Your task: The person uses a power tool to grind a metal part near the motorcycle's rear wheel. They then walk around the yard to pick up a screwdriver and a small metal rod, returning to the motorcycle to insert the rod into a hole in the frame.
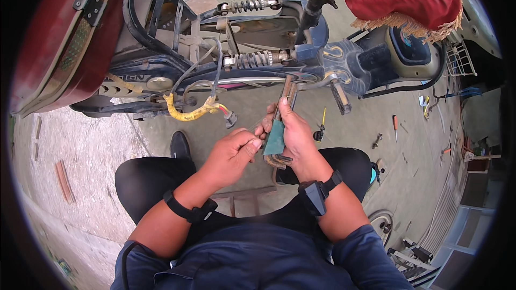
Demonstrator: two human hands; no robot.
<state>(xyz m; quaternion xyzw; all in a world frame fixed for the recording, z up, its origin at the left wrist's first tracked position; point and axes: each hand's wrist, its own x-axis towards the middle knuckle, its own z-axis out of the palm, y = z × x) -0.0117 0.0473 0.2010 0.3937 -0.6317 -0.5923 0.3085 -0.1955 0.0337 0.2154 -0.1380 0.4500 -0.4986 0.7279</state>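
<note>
A rusty hex key set (274, 138) in a green holder stands in front of me, its long arms pointing up toward the bike and its bent ends at the bottom. My right hand (299, 138) is closed around it, thumb laid along the long arms. Beside the holder, my left hand (228, 154) is closed, thumb pressed against the fingers at the set's left edge. Whether it pinches one of the keys is hidden. Just beyond lies the dark electric bike (258, 81), with a spring shock absorber (254, 60) and a pedal (339, 96) toward me.
A yellow-taped cable (188, 114) with a plug hangs from the bike at left. A red box (64, 37) sits over its rear. An orange-handled screwdriver (395, 123) and a yellow-and-black tool (322, 125) lie on the floor to the right. A low stool (244, 196) stands between my legs.
</note>
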